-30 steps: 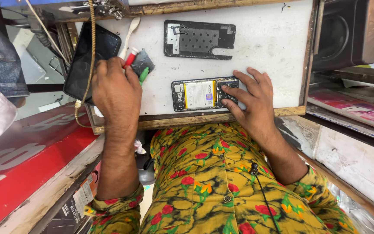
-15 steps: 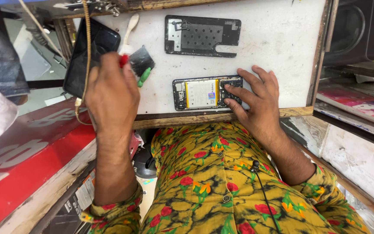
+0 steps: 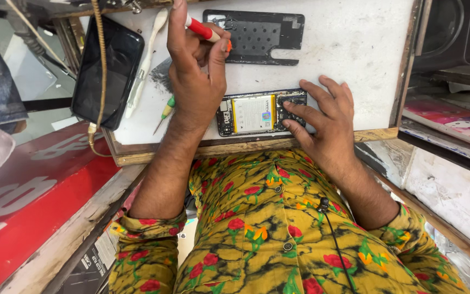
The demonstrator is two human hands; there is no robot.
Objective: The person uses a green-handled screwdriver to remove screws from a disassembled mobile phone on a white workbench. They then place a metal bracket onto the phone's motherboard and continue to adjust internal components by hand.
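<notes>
An opened phone (image 3: 251, 113) with its white battery showing lies near the front edge of a white work board (image 3: 349, 49). My right hand (image 3: 322, 117) rests flat on the phone's right end, fingers spread over it. My left hand (image 3: 194, 71) is raised over the board, closed around a red-handled screwdriver (image 3: 205, 30) that points toward the black phone back cover (image 3: 254, 35) at the far side. Part of the phone's left end is hidden behind my left wrist.
A black phone (image 3: 107, 71) with a cable lies at the board's left edge, beside a white brush (image 3: 145, 62) and a green-handled screwdriver (image 3: 165, 111). A red counter (image 3: 23, 201) is at left, wooden shelves (image 3: 447, 125) at right.
My left hand picked up the red-handled screwdriver from the board's left and moved right and forward over the board. My right hand stayed on the opened phone.
</notes>
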